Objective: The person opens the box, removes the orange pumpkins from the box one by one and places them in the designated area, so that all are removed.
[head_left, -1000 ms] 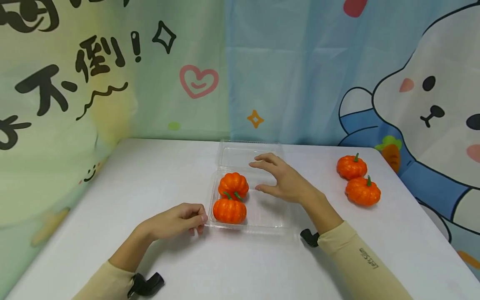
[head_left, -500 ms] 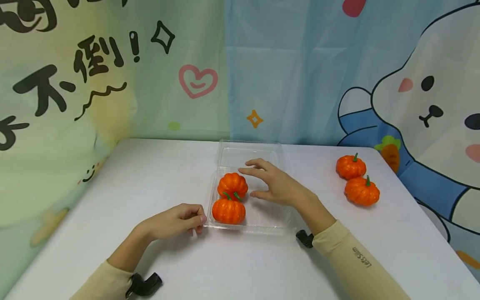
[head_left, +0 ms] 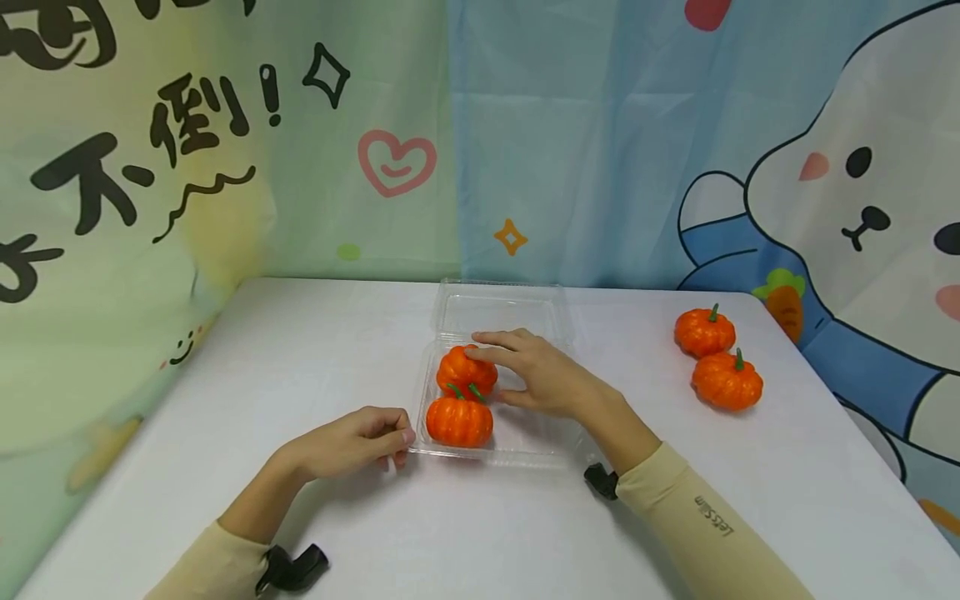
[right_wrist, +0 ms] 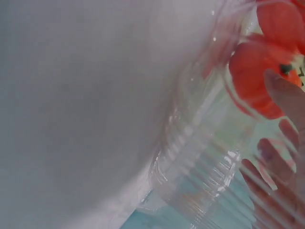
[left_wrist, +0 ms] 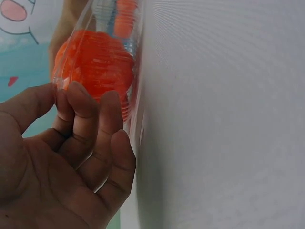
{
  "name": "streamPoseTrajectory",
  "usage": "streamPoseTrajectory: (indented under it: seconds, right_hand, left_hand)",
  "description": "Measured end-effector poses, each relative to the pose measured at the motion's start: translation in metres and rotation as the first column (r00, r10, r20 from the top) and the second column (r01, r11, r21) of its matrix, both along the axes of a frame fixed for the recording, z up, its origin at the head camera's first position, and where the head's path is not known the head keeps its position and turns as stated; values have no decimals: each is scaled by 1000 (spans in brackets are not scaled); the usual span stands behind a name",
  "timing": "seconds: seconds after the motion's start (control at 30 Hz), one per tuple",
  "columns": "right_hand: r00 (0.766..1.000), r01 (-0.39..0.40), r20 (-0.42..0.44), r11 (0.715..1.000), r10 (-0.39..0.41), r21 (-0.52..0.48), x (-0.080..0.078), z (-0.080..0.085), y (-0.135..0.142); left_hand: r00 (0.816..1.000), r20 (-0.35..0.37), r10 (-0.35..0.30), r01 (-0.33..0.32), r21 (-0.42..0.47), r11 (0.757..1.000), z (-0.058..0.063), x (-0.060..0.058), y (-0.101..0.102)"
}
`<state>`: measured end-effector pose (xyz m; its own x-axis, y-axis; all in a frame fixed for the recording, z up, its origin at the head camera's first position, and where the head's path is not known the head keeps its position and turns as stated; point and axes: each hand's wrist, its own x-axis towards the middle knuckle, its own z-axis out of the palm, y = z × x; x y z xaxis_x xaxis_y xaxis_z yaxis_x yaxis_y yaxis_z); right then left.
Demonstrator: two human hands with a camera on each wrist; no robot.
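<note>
A clear plastic clamshell box (head_left: 525,458) lies on the table, its lid (head_left: 498,310) folded back. Two orange toy pumpkins sit in its left half: a rear pumpkin (head_left: 456,375) and a front pumpkin (head_left: 459,423). My left hand (head_left: 367,437) pinches the box's front left corner; the left wrist view shows thumb and index finger on the rim, the other fingers (left_wrist: 123,152) half curled. Over the box, my right hand (head_left: 551,379) reaches to the rear pumpkin with spread fingers overlapping its top. In the right wrist view, the thumb (right_wrist: 283,93) crosses before it; contact is unclear.
Two more orange pumpkins stand at the table's back right, a farther pumpkin (head_left: 703,333) and a nearer pumpkin (head_left: 727,383). A printed curtain (head_left: 570,167) hangs behind the white table (head_left: 315,333).
My right hand has moved left and slightly down, from the box's right half to the rear pumpkin. The left hand stays at the box's corner.
</note>
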<state>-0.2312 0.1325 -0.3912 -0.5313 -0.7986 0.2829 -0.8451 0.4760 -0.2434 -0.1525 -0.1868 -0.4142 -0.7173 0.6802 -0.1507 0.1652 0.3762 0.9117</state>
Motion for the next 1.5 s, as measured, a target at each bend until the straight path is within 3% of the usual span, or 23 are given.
streamPoseTrajectory:
  seconds: [0.83, 1.1, 1.37, 1.5]
  right_hand:
    - [997, -2, 74, 998, 7, -69, 11, -3, 3]
    - [990, 42, 133, 999, -38, -34, 16, -3, 2]
    - [996, 58, 75, 997, -53, -58, 21, -2, 11]
    - [993, 65, 99, 995, -58, -70, 21, 0, 16]
  left_hand:
    - [1000, -14, 1, -1, -9, 1000, -1, 1, -2]
    - [1000, -1, 1, -1, -6, 1000, 0, 4, -4]
    - [1000, -19, 5, -5, -10, 1000, 0, 5, -4]
    - [1000, -19, 7, -7, -12, 1000, 1, 4, -3]
